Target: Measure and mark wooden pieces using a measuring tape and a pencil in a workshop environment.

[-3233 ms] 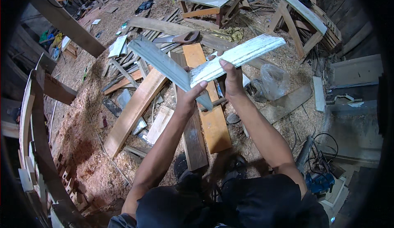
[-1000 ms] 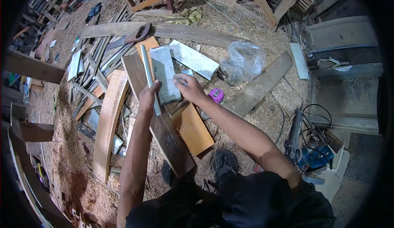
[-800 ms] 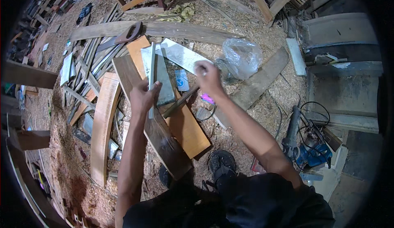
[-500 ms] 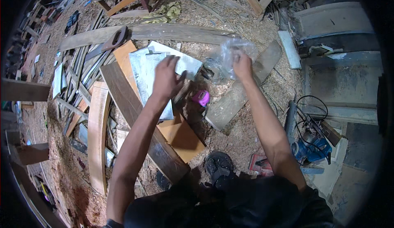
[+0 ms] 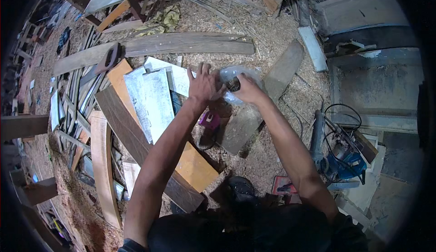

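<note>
A crumpled clear plastic bag (image 5: 231, 72) lies ahead of me on the sawdust. My right hand (image 5: 250, 91) is closed on its right edge. Inside or under it shows something small and dark that I cannot make out. At the bag's left side is my left hand (image 5: 205, 85), fingers spread, over the end of a white-painted board (image 5: 180, 77). Nearer to me, below the left hand, lies a pink tape measure (image 5: 209, 120). White boards (image 5: 156, 100) and an orange board (image 5: 195, 168) are stacked to the left, partly behind my left forearm.
A long dark plank (image 5: 120, 111) slants past my left arm. A handsaw (image 5: 106, 61) rests on wood strips at the left. Under my right forearm runs a grey plank (image 5: 284, 63). A blue power tool (image 5: 349, 165) with a cord stands at the right.
My left hand has moved right, off the white boards to the bag. The right hand has come lower and left, and the lifted bag is now down on the ground.
</note>
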Action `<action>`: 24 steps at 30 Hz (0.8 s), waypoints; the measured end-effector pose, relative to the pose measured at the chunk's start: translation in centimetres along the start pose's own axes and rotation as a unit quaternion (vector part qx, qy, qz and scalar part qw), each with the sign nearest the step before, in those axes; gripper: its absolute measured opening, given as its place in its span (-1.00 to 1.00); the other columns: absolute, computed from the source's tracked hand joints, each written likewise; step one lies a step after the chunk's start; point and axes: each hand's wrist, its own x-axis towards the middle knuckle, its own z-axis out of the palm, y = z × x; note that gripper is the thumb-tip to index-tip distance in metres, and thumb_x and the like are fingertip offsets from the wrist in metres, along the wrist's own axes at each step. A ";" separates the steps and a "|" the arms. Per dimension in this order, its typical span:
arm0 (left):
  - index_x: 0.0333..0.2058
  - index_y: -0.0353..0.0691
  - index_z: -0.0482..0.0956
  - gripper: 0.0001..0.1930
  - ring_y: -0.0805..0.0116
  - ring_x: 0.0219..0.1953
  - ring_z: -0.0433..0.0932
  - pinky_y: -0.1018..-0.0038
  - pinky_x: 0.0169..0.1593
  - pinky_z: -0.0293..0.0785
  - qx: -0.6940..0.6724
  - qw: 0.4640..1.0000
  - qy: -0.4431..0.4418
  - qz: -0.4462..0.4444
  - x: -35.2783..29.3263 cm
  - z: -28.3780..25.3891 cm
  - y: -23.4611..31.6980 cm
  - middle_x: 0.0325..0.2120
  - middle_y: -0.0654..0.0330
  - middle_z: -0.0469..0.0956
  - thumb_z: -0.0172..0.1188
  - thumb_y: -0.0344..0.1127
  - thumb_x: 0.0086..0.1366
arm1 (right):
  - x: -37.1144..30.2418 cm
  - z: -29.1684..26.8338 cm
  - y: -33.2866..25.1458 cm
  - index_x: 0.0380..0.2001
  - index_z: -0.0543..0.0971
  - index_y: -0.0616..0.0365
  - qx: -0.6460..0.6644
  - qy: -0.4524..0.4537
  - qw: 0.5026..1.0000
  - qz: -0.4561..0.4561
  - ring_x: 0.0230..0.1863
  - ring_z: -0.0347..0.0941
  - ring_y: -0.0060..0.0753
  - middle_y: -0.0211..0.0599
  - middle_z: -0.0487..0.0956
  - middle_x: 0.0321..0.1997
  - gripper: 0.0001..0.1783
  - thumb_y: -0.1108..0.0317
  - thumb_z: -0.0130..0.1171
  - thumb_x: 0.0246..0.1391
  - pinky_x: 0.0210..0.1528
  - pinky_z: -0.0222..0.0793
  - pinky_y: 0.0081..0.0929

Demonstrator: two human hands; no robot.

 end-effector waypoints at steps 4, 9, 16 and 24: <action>-0.17 -0.13 0.55 -0.52 -0.05 0.29 0.22 -0.41 0.24 0.03 -0.051 0.997 -0.016 -0.048 1.7 -0.2 0.2 0.04 0.04 0.40 0.37 0.06 0.05 | 1.3 -1.6 1.7 0.13 0.45 0.24 0.161 -0.050 0.986 0.013 -0.01 0.57 -0.11 -0.01 0.59 0.00 -0.31 0.36 0.38 -0.15 0.03 0.48 -0.28; -0.15 -0.12 0.44 -0.59 -0.05 0.09 0.39 -0.23 0.10 0.25 -0.050 0.993 0.075 -0.073 2.3 0.4 -1.9 -0.11 0.04 0.44 0.35 -0.17 0.06 | 1.1 -2.2 -1.2 0.18 0.42 0.19 0.255 -0.072 0.964 -0.033 -0.01 0.56 -0.28 -0.11 0.57 0.08 -0.28 0.56 0.33 -0.15 -0.01 0.53 -0.39; -0.07 -0.11 0.49 -0.61 0.00 0.17 0.37 -0.11 0.22 0.18 -0.061 0.994 0.087 0.019 1.7 1.9 0.2 0.01 0.08 0.46 0.26 -0.16 0.14 | -0.9 -2.5 -1.6 -0.03 0.59 0.21 0.033 0.003 0.996 0.087 -0.04 0.56 0.15 0.09 0.63 -0.08 -0.56 0.30 0.38 0.00 0.01 0.46 -0.13; 0.09 -0.22 0.46 -0.49 -0.05 0.15 0.42 -0.18 0.28 0.08 -0.189 0.981 0.013 0.034 0.3 0.9 0.0 0.07 0.02 0.47 0.15 -0.01 0.29 | -1.3 -2.4 -0.9 -0.24 0.67 0.24 0.087 0.139 0.986 -0.010 -0.15 0.59 0.14 0.07 0.65 -0.24 -0.77 0.34 0.28 0.07 -0.08 0.47 -0.13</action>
